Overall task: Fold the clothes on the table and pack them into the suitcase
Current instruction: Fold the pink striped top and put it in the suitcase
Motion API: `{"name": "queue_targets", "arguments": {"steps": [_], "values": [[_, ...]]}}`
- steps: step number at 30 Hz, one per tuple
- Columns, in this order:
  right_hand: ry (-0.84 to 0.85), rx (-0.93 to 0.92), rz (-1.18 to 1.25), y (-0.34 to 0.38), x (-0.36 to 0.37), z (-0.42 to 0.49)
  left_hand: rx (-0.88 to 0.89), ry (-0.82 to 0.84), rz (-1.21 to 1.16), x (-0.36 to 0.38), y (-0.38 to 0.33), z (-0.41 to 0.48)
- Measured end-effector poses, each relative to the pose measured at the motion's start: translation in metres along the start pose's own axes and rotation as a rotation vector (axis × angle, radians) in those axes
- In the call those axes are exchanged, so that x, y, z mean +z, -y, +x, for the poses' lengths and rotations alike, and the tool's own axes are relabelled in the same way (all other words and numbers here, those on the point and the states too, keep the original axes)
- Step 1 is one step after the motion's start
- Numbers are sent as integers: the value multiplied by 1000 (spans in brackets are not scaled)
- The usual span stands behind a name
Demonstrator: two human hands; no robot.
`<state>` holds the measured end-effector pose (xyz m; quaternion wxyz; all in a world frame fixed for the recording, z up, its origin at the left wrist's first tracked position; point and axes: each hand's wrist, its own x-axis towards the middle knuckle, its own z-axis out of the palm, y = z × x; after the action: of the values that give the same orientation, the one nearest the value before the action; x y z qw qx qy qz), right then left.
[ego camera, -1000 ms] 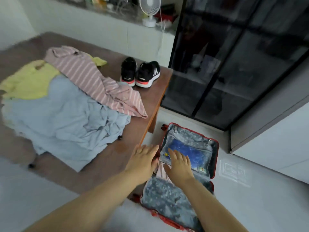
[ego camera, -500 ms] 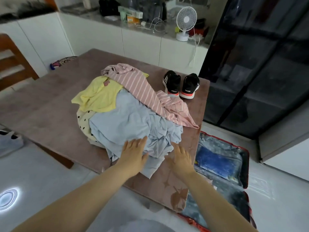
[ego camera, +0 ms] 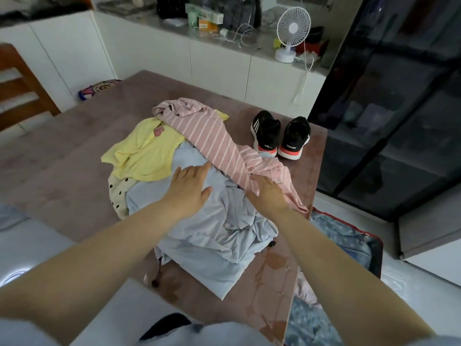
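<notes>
L hand point(ego camera: 189, 188) lies flat on the light-blue garment point(ego camera: 207, 236), fingers straight and apart, gripping nothing. R hand point(ego camera: 268, 193) is flat too, fingertips at the hem of the pink striped shirt point(ego camera: 217, 138); no pinch visible.

Step looks like picking one item off the pile. Best bet: take the striped shirt first, since it rides on top from 12 to 4 o'clock. Pinch it at 2 pts, lift clear, then spread it on the bare table point(ego camera: 74, 151) at 9 o'clock before folding. Dragging it risks pulling the blue one along.

Clothes sit mid-table in one crumpled heap:
- 10 o'clock: yellow top point(ego camera: 147, 156)
- 8 o'clock: cream polka-dot piece point(ego camera: 117, 193), mostly buried
- centre to 6: blue, v. wrinkled, corner near the table edge

Suitcase point(ego camera: 344, 236) lies open on the floor, approx. 4 o'clock.
</notes>
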<state>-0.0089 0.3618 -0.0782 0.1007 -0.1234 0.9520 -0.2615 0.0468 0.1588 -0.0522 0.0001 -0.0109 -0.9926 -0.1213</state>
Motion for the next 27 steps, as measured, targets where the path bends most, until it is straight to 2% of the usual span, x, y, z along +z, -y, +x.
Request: {"name": "queue_targets", "arguments": {"steps": [7, 11, 15, 18, 20, 23, 25, 27], "values": [[30, 81, 10, 29, 33, 55, 36, 36, 76, -5, 44, 44], [-189, 124, 53, 44, 34, 74, 154, -47, 124, -20, 87, 99], [-405, -76, 126, 57, 23, 64, 238, -112, 86, -43, 125, 156], [-505, -228, 9, 58, 30, 33, 332, -149, 56, -50, 133, 198], [-504, -283, -60, 60, 46, 10, 367, -84, 86, -52, 126, 219], [-487, -311, -172, 61, 66, -9, 349, 84, 294, -52, 115, 241], [-503, -287, -205, 59, 74, -23, 366, 99, 414, -47, 109, 246], [-535, -252, -207, 56, 81, -37, 389, 55, 403, -42, 103, 243]]}}
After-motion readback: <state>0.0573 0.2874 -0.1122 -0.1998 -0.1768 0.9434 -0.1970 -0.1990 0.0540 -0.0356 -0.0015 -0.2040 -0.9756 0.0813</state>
